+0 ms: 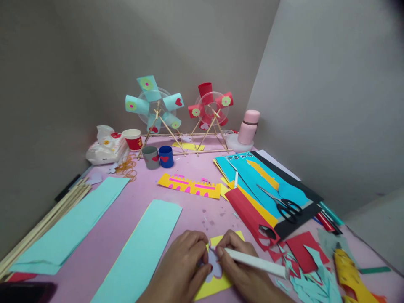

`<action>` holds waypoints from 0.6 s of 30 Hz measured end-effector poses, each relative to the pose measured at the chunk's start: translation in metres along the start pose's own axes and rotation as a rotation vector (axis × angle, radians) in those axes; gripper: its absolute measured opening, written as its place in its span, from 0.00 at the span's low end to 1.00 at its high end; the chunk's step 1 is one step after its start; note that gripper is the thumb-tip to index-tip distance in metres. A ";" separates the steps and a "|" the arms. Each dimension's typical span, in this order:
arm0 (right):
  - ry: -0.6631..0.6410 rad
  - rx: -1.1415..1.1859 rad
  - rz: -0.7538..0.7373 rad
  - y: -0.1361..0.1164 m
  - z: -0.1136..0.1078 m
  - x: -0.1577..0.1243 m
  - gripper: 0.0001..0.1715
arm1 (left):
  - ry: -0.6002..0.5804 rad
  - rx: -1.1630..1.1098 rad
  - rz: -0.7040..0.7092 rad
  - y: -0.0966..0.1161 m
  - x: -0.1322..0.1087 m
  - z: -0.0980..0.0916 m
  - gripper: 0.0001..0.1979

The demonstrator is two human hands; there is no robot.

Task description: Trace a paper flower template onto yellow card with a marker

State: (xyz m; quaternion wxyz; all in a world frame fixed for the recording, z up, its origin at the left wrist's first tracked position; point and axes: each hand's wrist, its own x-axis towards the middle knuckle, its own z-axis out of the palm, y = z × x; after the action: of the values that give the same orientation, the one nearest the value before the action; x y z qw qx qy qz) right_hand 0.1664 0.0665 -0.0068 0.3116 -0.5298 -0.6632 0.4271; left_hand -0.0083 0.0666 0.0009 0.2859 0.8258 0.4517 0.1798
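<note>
Low in the middle of the head view, my left hand [184, 265] presses a small pale lilac flower-shaped cutout [213, 266] onto a yellow paper sheet [217, 284], fingers curled and pinched on it. My right hand [241, 263] grips a white pen [257, 261], its tip at the cutout's edge. Both hands rest on the pink table [126, 210].
Two long light-blue paper strips [142, 252] lie to the left, wooden sticks [47, 221] at the far left. Black scissors [284, 205] sit on stacked coloured paper at right, scraps [311, 265] nearby. Two paper-cup wheels [154, 107], cups and a pink bottle [248, 126] stand at the back.
</note>
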 end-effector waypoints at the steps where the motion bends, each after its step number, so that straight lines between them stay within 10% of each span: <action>1: -0.007 -0.003 -0.004 0.000 0.000 0.000 0.15 | 0.003 -0.002 -0.002 0.000 0.000 0.000 0.05; 18: -0.028 0.011 -0.036 -0.002 -0.001 -0.002 0.12 | 0.039 -0.010 0.015 -0.001 0.001 0.000 0.06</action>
State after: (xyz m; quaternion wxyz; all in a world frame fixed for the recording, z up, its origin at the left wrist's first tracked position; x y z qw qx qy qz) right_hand 0.1670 0.0650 -0.0049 0.3128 -0.5101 -0.6744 0.4326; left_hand -0.0080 0.0682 -0.0001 0.2797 0.8240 0.4501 0.2004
